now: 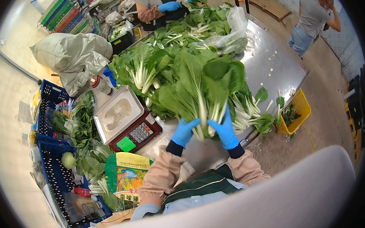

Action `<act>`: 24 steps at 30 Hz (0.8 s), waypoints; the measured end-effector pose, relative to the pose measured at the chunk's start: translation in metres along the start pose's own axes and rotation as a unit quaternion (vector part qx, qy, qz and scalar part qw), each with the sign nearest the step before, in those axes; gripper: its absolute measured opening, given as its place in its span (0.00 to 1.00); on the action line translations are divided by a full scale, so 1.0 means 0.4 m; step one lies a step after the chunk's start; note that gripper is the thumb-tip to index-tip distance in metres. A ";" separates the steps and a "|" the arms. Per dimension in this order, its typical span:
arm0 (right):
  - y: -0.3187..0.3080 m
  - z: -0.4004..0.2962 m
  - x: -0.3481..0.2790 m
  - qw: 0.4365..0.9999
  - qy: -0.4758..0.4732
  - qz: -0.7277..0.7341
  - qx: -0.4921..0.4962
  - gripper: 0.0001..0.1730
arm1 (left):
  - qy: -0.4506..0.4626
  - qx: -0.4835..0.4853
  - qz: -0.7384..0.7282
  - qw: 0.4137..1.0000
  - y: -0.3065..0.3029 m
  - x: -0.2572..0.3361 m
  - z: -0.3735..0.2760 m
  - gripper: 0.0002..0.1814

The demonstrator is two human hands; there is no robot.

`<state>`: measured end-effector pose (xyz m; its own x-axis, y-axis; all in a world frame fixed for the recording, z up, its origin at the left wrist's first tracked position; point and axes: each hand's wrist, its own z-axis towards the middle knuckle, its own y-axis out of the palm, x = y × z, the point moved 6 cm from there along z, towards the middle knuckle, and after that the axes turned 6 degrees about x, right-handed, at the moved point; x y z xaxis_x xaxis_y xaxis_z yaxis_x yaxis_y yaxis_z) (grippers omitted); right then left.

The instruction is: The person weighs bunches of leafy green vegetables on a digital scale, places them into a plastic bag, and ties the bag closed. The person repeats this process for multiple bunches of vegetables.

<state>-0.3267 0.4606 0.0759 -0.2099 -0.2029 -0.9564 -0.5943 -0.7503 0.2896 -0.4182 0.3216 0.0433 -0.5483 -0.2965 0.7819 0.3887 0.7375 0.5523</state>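
Observation:
Both of my hands wear blue gloves and hold leafy bok choy over the near edge of a stainless steel table (200,155). My left hand (185,133) grips the white stalks of one bok choy bunch (188,98), its leaves fanned away from me. Close beside it, my right hand (225,131) closes around the stem ends of another bok choy bunch (220,90). A loose pile of greens (167,65) lies behind them. More white-stemmed greens (242,110) rest right of my right hand, near a dark knife-like handle (248,139).
Left of my hands stands a red digital scale (137,133) with a metal pan (118,109). Blue crates (57,179) hold bagged vegetables. A yellow bin (300,114) with leaf scraps stands right. Across the table a gloved co-worker (161,9) sits; another person (312,17) stands right.

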 end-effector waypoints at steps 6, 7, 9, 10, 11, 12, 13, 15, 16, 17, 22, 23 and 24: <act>0.229 -0.092 0.019 0.973 -0.035 -0.152 -0.168 0.55 | 0.171 0.092 0.113 0.974 -0.146 0.095 -0.168 0.28; 0.277 -0.108 0.030 0.971 -0.016 -0.148 -0.185 0.53 | 0.188 0.115 0.126 0.967 -0.186 0.116 -0.188 0.28; 0.391 -0.129 0.056 0.965 0.018 -0.135 -0.225 0.50 | 0.226 0.163 0.156 0.948 -0.261 0.183 -0.224 0.28; 0.440 -0.119 0.091 0.962 -0.004 -0.147 -0.229 0.45 | 0.244 0.178 0.145 0.942 -0.295 0.222 -0.230 0.26; 0.514 -0.109 0.097 0.961 -0.038 -0.139 -0.237 0.43 | 0.275 0.189 0.134 0.933 -0.345 0.265 -0.228 0.26; 0.592 -0.093 0.108 0.961 -0.042 -0.119 -0.246 0.41 | 0.303 0.195 0.123 0.925 -0.401 0.306 -0.217 0.25; 0.662 -0.070 0.126 0.963 -0.044 -0.100 -0.247 0.39 | 0.326 0.195 0.114 0.918 -0.445 0.348 -0.201 0.25; 0.790 -0.001 0.190 0.966 -0.073 -0.124 -0.216 0.34 | 0.352 0.238 0.063 0.903 -0.522 0.460 -0.166 0.23; 0.864 0.017 0.206 0.965 -0.049 -0.102 -0.236 0.34 | 0.310 0.244 0.032 0.918 -0.581 0.500 -0.141 0.23; 0.930 0.032 0.223 0.963 -0.023 -0.079 -0.257 0.33 | 0.267 0.252 0.000 0.930 -0.648 0.530 -0.118 0.22; 1.026 0.164 0.395 0.924 -0.053 -0.302 -0.228 0.44 | 0.137 0.387 0.204 0.889 -0.871 0.579 0.029 0.43; 0.989 0.226 0.456 0.895 -0.041 -0.376 -0.237 0.44 | 0.079 0.421 0.305 0.850 -0.877 0.566 0.080 0.57; 1.005 0.210 0.460 0.871 -0.046 -0.414 -0.260 0.42 | 0.016 0.475 0.395 0.786 -0.935 0.555 0.067 0.72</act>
<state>-0.6697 0.1744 0.0193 0.0476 0.5761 -0.8160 -0.1456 -0.8042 -0.5763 -0.7051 -0.0038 0.0028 -0.3883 0.4775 0.7882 -0.1389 0.8152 -0.5623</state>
